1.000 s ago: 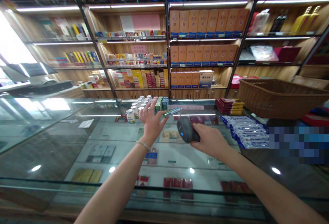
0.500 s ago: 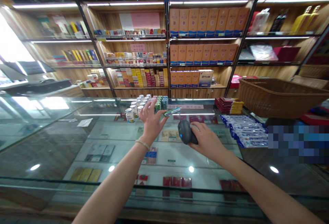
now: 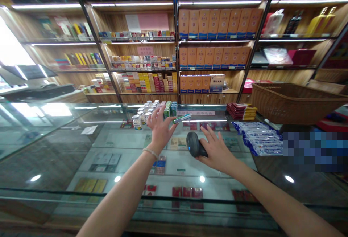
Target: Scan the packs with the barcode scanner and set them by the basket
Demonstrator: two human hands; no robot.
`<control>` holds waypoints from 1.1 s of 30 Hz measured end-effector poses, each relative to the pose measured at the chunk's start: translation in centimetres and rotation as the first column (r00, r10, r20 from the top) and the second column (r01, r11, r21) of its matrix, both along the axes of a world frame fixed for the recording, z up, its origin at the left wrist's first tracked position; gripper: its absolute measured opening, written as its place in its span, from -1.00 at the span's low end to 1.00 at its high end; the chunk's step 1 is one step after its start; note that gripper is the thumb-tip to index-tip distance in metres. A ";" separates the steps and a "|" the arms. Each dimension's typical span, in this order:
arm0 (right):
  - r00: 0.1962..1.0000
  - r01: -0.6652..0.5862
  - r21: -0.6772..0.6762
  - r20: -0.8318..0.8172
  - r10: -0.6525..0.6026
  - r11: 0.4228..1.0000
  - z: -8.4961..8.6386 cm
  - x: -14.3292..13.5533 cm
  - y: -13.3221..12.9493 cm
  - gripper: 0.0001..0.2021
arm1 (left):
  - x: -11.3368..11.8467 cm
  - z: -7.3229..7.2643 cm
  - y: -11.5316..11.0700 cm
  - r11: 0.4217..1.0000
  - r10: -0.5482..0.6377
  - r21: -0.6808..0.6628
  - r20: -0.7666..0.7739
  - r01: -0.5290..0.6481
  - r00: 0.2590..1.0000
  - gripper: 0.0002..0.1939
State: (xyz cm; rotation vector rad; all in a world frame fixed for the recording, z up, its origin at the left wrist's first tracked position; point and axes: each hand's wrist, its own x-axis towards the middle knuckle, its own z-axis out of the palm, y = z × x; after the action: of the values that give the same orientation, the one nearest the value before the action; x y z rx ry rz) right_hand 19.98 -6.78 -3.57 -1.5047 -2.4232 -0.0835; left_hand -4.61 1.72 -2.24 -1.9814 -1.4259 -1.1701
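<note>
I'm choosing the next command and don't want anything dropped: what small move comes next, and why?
I'd probably settle the scanner securely on the glass counter: the right hand is splayed around its handle, so the grip looks loose, and I can't tell whether the glass bears its weight. The left hand is occupied, pinching the slim pack.

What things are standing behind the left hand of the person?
Behind the left hand, white-lidded containers and small green containers are visible around its fingers. Whatever the hand itself covers cannot be seen.
</note>
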 end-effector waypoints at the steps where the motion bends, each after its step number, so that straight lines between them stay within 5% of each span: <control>1: 1.000 -0.007 -0.015 0.000 0.007 1.000 0.0 0.0 -0.1 -0.54 | 0.0 0.0 0.0 1.000 -0.002 -0.001 0.000 0.002 1.000 -0.83; 8: 0.999 -0.042 -0.104 -0.015 0.040 0.994 0.5 0.1 -0.3 -0.50 | 0.1 0.1 0.0 1.000 -0.008 -0.006 -0.003 0.008 1.000 -0.82; 16: 0.998 -0.056 -0.270 -0.006 0.057 0.961 3.1 0.6 0.1 -0.10 | 0.2 0.3 -0.2 0.999 -0.033 -0.016 0.006 0.033 0.999 -0.82; 23: 0.951 0.138 -0.209 -0.245 -0.189 0.968 5.8 0.0 4.9 -0.31 | 0.9 0.6 -0.7 0.998 -0.054 -0.009 0.026 0.055 0.998 -0.82; 28: 0.849 0.205 -0.198 -0.451 -0.275 0.959 4.6 -1.2 8.9 -0.42 | 1.1 0.7 -1.0 0.997 -0.069 0.015 0.011 0.069 0.998 -0.82; 33: 0.826 0.118 -0.056 -0.548 -0.130 0.991 2.9 -0.9 10.5 -0.42 | 1.3 0.4 -1.0 0.996 -0.086 0.022 -0.003 0.086 0.996 -0.82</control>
State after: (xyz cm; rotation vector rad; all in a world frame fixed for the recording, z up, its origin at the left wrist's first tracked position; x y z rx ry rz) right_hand 19.07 3.70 -0.67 -1.4431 -1.8669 0.3109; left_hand -3.35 0.75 -1.80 -2.0461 -1.3329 -1.2142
